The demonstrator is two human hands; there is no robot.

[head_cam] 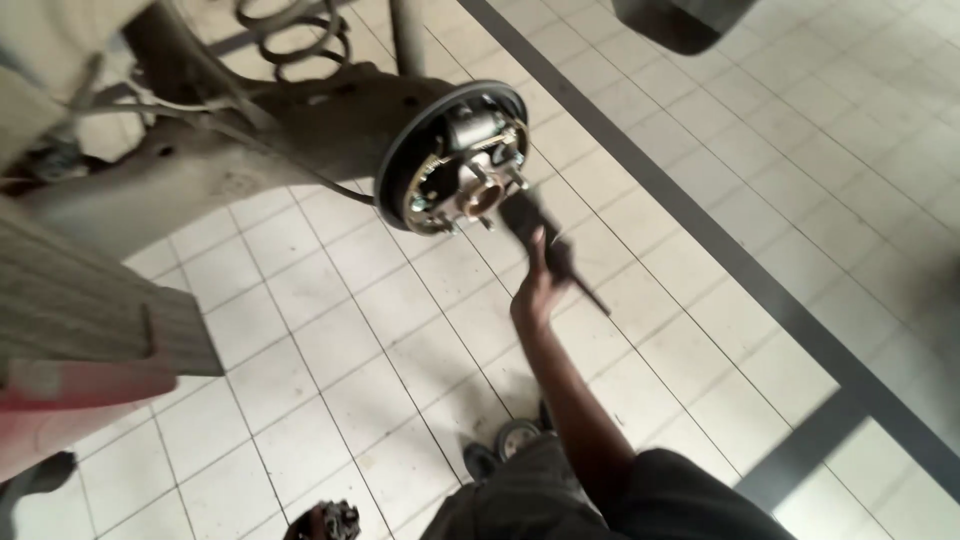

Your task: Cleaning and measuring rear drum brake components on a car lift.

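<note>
gripping a dark brush (540, 240) in my right hand (535, 290), i have its head at the open brake hub (462, 170); the blur suggests a swing that could knock a spring (437, 172) loose. my left hand is out of view

- The dark, long-handled tool (548, 248) was smeared by motion; its kind could not be told.
- The right hand (535, 292) was blurred, its grip on the handle unclear.
- The left hand lay out of view.
- The rusty coil spring (300, 35) was cut off by the top edge.
- A dark metal part (328, 521) on the floor was cropped at the bottom edge.
</note>
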